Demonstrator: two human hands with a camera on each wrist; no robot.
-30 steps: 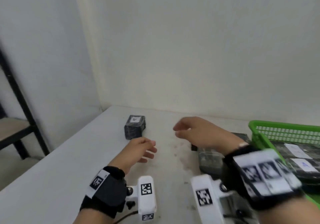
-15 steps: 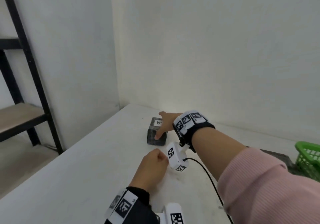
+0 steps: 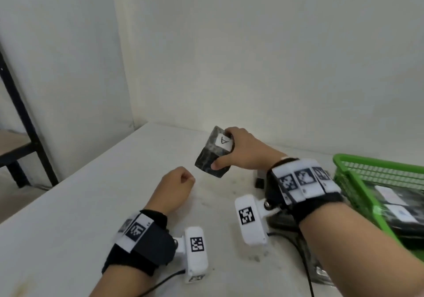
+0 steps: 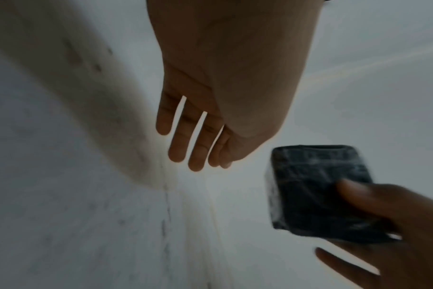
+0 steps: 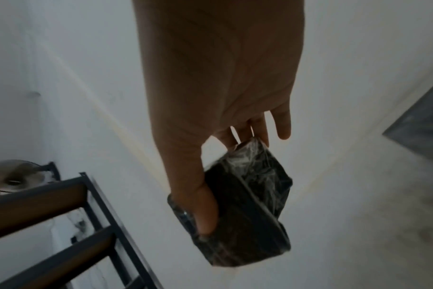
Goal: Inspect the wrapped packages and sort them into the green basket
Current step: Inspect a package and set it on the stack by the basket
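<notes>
Dark shelf frame (image 3: 25,122) far left. Left hand (image 3: 175,187) low over white tabletop (image 3: 68,205), empty; head view shows fingers curled, wrist view loosely extended. Right hand (image 3: 246,152) grips small black wrapped pkg (image 3: 213,154), tilted, off tabletop, white label up. Green basket (image 3: 367,170) at right w/ more labelled pkgs (image 3: 397,207) inside.

head: above, facing forward-down over bench (image 3: 68,205) corner | left wrist: close along palm, toward wall | right wrist: close along palm, toward shelf (image 5: 49,205) | shared: wrapped package (image 3: 212,154)
</notes>
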